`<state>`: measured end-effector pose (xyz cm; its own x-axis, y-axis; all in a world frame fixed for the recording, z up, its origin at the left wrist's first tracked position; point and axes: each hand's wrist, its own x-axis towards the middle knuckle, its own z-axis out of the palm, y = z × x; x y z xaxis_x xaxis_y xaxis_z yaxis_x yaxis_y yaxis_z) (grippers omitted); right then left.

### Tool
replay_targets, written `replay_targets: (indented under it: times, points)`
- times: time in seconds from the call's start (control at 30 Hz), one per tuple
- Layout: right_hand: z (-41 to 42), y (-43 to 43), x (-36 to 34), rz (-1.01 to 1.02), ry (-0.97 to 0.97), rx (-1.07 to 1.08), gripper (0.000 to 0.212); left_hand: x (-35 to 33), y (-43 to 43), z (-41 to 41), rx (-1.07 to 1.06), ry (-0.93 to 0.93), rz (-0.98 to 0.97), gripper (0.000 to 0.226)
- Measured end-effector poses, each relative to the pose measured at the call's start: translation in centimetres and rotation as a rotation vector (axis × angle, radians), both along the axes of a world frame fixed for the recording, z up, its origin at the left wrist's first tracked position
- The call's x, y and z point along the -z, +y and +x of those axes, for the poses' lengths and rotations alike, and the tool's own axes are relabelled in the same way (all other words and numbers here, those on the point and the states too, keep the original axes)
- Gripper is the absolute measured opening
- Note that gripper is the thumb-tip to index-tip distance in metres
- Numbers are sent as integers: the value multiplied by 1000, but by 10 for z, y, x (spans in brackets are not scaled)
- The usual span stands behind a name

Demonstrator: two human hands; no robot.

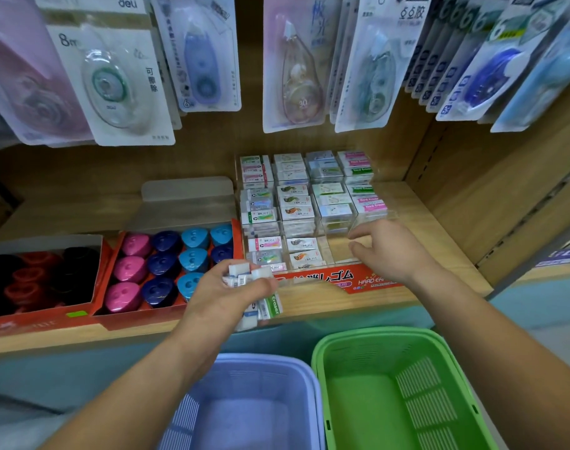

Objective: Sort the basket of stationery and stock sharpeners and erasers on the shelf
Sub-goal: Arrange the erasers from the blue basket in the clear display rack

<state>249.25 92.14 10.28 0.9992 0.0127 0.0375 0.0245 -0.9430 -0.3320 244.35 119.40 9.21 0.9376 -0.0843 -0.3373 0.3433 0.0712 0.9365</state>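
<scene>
My left hand (222,293) grips a bunch of small wrapped erasers (264,306) just in front of the shelf edge. A clear acrylic eraser tray (309,206) with several rows of erasers stands on the wooden shelf (423,216). My right hand (387,248) hovers over the tray's bare front right compartments, fingers loosely spread and holding nothing. Left of the tray, a red box (114,315) holds pink, dark blue and light blue sharpeners (162,264).
A second red box (27,323) at the far left holds red and black sharpeners. Below the shelf sit a lilac basket (254,362) and a green basket (374,336). Packs of correction tape (114,86) hang above the shelf.
</scene>
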Motion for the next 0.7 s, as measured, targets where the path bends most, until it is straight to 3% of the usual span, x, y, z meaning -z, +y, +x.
replay_targets:
  times: [0.1, 0.17, 0.23, 0.3, 0.47, 0.7]
  points:
    - [-21, 8, -8, 153, -120, 65, 23, -9, -2, -5, 3, 25, -107, 60]
    - [-43, 28, -12, 426, -136, 48, 15, -15, -2, -8, -3, 41, -168, 64]
    - [-67, 57, -14, 758, -28, -41, 12, -19, 0, -12, -1, 45, -205, 64]
    - [-85, 86, -13, 939, 80, -119, 14, -21, 1, -17, 8, 36, -222, 61]
    - [-100, 116, -1, 1149, 146, -33, 23, -23, 4, -25, 2, 21, -266, 64]
    - [-101, 112, 2, 1374, 211, 7, 11, -23, 6, -26, 41, 30, -270, 67]
